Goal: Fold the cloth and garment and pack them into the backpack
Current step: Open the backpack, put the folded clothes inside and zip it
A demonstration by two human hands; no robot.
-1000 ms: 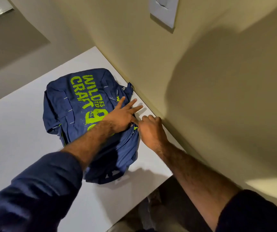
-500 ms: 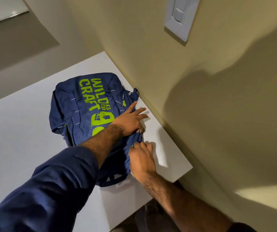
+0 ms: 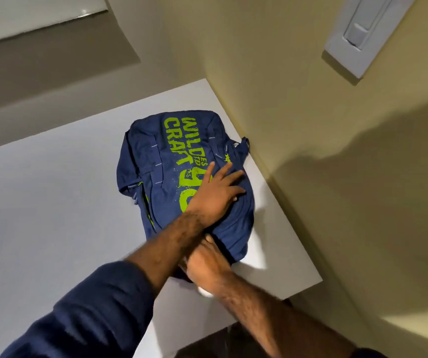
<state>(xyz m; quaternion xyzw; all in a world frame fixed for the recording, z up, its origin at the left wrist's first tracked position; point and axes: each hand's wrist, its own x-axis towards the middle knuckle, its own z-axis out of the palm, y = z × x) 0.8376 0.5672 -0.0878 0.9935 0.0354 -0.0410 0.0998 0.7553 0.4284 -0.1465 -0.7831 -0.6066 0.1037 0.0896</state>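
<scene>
Left hand point(image 3: 212, 197) fingers straight, spread, pressing flat on the navy Wildcraft backpack point(image 3: 171, 151). Right hand point(image 3: 207, 267) at the bag's near end, fingers hidden under the left forearm, so grip unclear. Backpack lies on the white table point(image 3: 52, 215), just beside the wall point(image 3: 285, 99).

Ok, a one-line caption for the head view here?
Left hand flat on a navy backpack on a white table, right hand at its near edge.

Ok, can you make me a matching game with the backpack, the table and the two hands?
Things:
1. backpack
2. table
3. left hand
4. right hand

Matches:
a. white
b. flat on top of the backpack
c. navy with green letters
d. at the backpack's near end, partly under the other arm

Pairs: 1-c, 2-a, 3-b, 4-d
</scene>
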